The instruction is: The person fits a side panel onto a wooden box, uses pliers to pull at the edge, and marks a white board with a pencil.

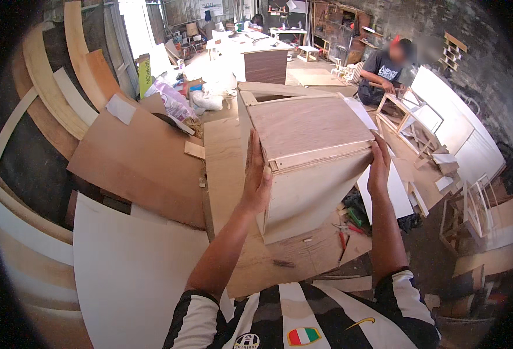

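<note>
A plywood box stands on the worktable in front of me, its top panel framed by pale wooden strips. My left hand presses along its left side near the front corner, fingers straight and the thumb at the edge. Against the right side lies my right hand, fingers pointing up beside the top edge. Between them the two hands hold the box. The far sides of the box are hidden. Just right of its base are pliers with red handles on the tabletop.
Large boards lean or lie at left, next to a purple-and-white bag. A co-worker at far right handles a small wooden frame. White panels and offcuts fill the right. Behind the box stands a big workbench.
</note>
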### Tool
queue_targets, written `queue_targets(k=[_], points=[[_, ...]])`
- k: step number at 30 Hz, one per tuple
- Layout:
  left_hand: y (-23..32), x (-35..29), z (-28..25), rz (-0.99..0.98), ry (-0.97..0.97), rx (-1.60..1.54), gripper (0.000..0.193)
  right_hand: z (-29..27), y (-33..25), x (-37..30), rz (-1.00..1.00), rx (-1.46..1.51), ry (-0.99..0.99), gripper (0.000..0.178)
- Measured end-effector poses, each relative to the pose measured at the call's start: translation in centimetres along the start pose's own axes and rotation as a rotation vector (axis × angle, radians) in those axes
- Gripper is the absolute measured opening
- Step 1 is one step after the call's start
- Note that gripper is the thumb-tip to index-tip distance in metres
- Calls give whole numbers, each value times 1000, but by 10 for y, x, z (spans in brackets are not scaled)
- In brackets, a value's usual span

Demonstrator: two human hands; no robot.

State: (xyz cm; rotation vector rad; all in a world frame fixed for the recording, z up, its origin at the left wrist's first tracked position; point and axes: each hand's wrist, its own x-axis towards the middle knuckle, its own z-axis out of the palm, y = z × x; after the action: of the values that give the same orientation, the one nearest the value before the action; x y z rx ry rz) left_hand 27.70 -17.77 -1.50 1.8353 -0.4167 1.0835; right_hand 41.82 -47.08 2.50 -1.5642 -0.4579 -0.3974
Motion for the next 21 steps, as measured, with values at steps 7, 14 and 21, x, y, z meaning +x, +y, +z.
queue_targets(k=[7, 14, 21], points=[[22, 5, 17, -106, 0, 38, 104, -1, -3, 14, 23, -51, -10, 49], [20, -2, 35, -112, -4, 108, 105, -11, 12, 30, 46, 43, -49, 47], [22, -14, 23, -26, 26, 168, 82, -18, 17, 26, 26, 8, -31, 48]])
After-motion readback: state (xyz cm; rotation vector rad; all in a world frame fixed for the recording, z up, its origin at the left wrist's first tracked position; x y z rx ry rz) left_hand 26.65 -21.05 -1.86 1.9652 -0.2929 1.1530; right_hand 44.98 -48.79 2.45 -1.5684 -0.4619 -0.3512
